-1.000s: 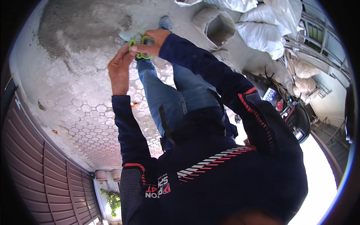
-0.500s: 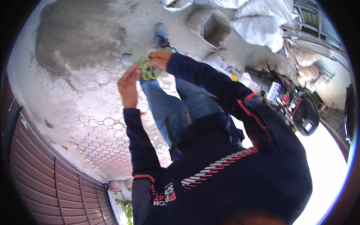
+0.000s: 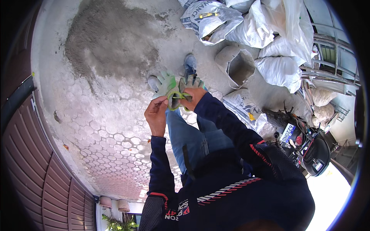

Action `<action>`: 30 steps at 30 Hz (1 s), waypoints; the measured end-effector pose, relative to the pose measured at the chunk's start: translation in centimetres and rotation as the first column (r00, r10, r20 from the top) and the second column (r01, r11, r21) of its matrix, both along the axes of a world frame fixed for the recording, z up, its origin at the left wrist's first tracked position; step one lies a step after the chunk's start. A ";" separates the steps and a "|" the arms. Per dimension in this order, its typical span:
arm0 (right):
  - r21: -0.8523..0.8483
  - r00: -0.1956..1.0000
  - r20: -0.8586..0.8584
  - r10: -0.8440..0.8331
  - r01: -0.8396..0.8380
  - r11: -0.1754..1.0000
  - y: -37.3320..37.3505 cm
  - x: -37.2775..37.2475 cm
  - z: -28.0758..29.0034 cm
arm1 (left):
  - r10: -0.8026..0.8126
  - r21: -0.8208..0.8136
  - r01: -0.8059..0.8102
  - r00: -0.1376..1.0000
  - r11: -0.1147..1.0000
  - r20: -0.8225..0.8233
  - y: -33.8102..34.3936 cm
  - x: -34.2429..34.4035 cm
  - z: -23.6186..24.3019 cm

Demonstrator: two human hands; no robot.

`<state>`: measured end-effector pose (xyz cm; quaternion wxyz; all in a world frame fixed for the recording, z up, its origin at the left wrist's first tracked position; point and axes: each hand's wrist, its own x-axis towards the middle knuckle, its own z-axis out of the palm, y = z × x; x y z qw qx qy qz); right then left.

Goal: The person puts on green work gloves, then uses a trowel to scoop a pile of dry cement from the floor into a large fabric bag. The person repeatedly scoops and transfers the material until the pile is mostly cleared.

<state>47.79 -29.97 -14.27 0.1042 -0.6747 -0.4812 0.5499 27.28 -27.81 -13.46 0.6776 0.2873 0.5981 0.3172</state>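
Two work gloves, pale green and grey with lime-green cuffs, hang together in front of my legs. The left glove (image 3: 166,82) has its fingers spread away from me, and its cuff opening faces me. Against its left edge, my left hand (image 3: 155,117) pinches the cuff between thumb and fingers. The other glove (image 3: 190,82) shows a grey, dirty palm. My right hand (image 3: 195,97) is closed round the gloves' cuffs on the right; its fingertips are partly hidden. Both my hands are bare.
Grey sand or cement (image 3: 108,42) covers the concrete ahead. An open sack-like container (image 3: 241,68), white sacks (image 3: 278,73) and a motorcycle (image 3: 304,144) stand to the right. A yellow-handled tool (image 3: 208,15) lies on a sack. A brown gate (image 3: 50,165) runs along the left.
The view has shifted, showing more ground ahead. The gloves have turned so their fingers spread away from me and a cuff opening faces me; both hands remain on them.
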 end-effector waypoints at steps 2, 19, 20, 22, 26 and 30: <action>0.014 1.000 0.026 0.005 -0.005 1.000 -0.8 0.5 -0.4 | 0.060 0.071 -0.056 0.997 0.996 -0.054 -0.5 -0.6 0.9; 0.056 0.999 0.048 0.025 -0.028 0.998 -3.1 0.5 6.6 | -0.254 0.422 0.501 0.818 0.756 -0.516 -1.8 3.6 7.6; 0.123 0.998 0.047 -0.033 0.027 0.992 -3.0 0.7 7.1 | -0.178 0.368 0.429 0.815 0.825 -0.551 -2.4 4.1 8.5; 0.059 0.984 0.021 -0.176 0.174 0.983 -2.7 0.8 8.3 | -0.097 0.215 0.260 0.818 0.941 -0.567 -3.8 4.9 10.1; 0.004 0.955 -0.086 -0.283 0.284 0.959 -2.7 1.2 11.6 | -0.004 0.063 0.023 0.956 0.998 -0.294 -5.4 5.9 12.0; 0.145 0.989 -0.059 -0.133 0.141 0.979 -3.0 3.7 15.0 | 0.155 0.209 -0.080 0.915 0.975 -0.372 -3.4 6.9 13.8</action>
